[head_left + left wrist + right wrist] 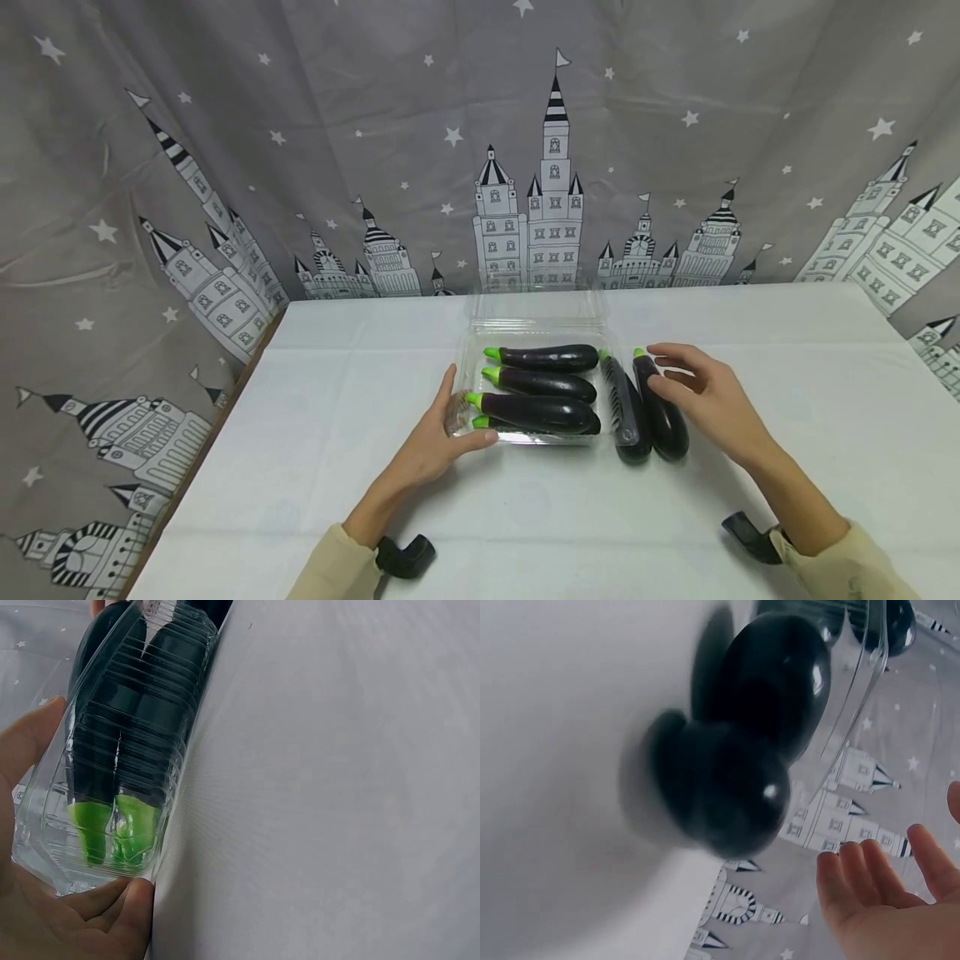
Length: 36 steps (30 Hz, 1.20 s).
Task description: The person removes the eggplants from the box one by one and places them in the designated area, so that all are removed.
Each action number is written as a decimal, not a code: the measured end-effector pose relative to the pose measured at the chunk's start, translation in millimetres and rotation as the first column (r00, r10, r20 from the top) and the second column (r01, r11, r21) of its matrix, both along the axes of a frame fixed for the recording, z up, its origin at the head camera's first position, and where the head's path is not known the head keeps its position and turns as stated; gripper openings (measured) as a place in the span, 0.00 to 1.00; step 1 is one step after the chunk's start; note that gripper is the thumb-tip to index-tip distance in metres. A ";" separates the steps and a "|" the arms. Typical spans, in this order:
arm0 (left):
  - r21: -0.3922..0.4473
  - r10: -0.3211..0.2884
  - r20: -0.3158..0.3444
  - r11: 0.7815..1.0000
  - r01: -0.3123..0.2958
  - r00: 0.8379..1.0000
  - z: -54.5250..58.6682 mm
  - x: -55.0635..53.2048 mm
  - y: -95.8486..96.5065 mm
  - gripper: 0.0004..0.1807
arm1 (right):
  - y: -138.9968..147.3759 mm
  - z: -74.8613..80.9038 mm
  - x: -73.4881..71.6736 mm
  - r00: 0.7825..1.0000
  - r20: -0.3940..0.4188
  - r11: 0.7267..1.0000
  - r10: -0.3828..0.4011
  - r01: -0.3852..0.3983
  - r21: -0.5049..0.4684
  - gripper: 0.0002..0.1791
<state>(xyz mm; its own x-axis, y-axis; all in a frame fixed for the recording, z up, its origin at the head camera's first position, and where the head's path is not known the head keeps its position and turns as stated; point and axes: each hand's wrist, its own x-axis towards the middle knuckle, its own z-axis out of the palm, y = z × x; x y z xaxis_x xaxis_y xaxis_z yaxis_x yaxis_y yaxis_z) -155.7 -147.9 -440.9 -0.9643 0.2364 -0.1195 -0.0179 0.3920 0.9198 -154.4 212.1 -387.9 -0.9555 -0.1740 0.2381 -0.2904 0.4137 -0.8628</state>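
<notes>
Our right hand [708,398] is nearer: the outer eggplant [663,417] lies on the counter [525,525] right of the tray [540,441], just left of our fingers, long axis running away from us, stem [639,352] far end. Right fingers are spread, holding nothing; can't tell if they touch it. Left hand [435,433] grips the tray's near-left corner.

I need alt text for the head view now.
Four eggplants lie in an open clear box, its near left corner held by the left hand. Right of it, two more eggplants lie on a white table, the right hand at the outer one.
</notes>
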 end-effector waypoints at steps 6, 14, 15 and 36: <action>0.000 0.006 0.003 1.000 -0.006 1.000 -0.6 0.3 -0.1 0.64 | -17.6 3.6 -3.2 0.997 -0.009 0.997 0.072 -0.072 0.002 0.20; -0.006 -0.011 0.001 1.000 0.011 1.000 -0.4 -2.5 2.5 0.63 | -36.6 4.2 -10.7 0.991 0.006 0.990 0.137 -0.137 -0.011 0.21; -0.008 -0.010 -0.001 1.000 0.010 1.000 -0.6 -2.7 2.7 0.63 | -39.7 4.7 -11.5 0.989 0.011 0.989 0.146 -0.146 -0.012 0.21; 0.018 0.016 0.021 1.000 -0.017 1.000 0.6 0.5 2.1 0.64 | -103.1 8.9 -8.3 0.977 -0.027 0.976 0.211 -0.209 0.060 0.20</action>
<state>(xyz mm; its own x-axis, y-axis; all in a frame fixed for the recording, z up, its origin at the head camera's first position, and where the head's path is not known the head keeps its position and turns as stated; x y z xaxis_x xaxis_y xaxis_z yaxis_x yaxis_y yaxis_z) -155.2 -145.8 -440.4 -0.9654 0.2226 -0.1359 -0.0439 0.3750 0.9260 -162.7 109.0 -379.0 -0.8882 -0.3839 0.2525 -0.4035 0.3887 -0.8283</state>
